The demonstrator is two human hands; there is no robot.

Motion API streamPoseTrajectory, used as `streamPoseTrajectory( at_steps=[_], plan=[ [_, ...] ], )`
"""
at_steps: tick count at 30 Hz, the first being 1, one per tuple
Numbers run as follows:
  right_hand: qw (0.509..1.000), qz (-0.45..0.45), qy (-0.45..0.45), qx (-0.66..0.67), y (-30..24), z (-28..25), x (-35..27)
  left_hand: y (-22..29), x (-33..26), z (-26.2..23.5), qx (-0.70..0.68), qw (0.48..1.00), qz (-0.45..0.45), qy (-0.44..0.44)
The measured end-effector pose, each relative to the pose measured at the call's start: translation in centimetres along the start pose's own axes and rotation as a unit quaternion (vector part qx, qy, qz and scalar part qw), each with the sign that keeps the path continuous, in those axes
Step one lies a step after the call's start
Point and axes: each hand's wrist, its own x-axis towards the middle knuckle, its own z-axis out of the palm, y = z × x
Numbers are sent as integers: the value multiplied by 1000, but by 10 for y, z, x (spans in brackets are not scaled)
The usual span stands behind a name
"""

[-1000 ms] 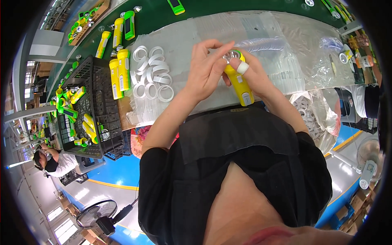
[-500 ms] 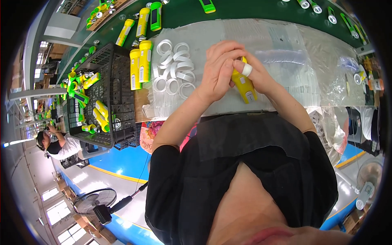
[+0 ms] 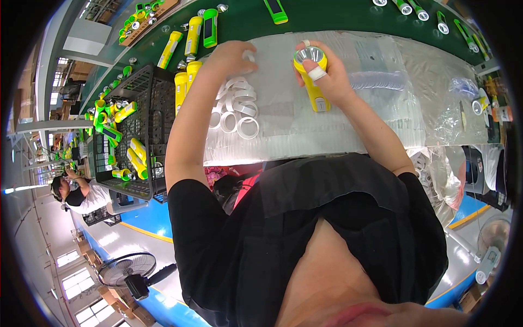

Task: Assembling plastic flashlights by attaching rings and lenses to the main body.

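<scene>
Nearest the camera sits the person's black-clad torso, both bare forearms running up to the worktop [image 3: 327, 136], which is draped in clear plastic sheet. On the right, the right hand [image 3: 327, 82] is clamped around a yellow flashlight [image 3: 311, 76], lens end pointing up at the camera, one taped finger across the body. To the left, the left hand [image 3: 231, 57] reaches over a cluster of white rings [image 3: 237, 109] lying on the sheet; its fingers curl down at the far edge of the pile, and whether they have pinched a ring cannot be told. Left of that, a black crate [image 3: 136, 125] holds yellow and green flashlights, seemingly the handled batch. Farther off, on the green belt [image 3: 338, 16], more flashlights [image 3: 199, 30] lie, and many rings are unused, so plenty looks left.
</scene>
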Motion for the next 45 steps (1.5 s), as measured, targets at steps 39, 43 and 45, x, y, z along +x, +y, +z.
streamPoseTrajectory(
  at_steps=[39, 43, 45],
  plan=[
    [765, -35, -281, -579, -131, -47, 21, 154, -41, 9, -360, 861, 249, 258],
    [782, -26, -176, -598, -109, -47, 9, 153, -34, 16, -338, 870, 237, 269],
    [729, 6, -87, -678, -101, -51, 12, 155, -32, 17, -325, 882, 221, 261]
  ],
)
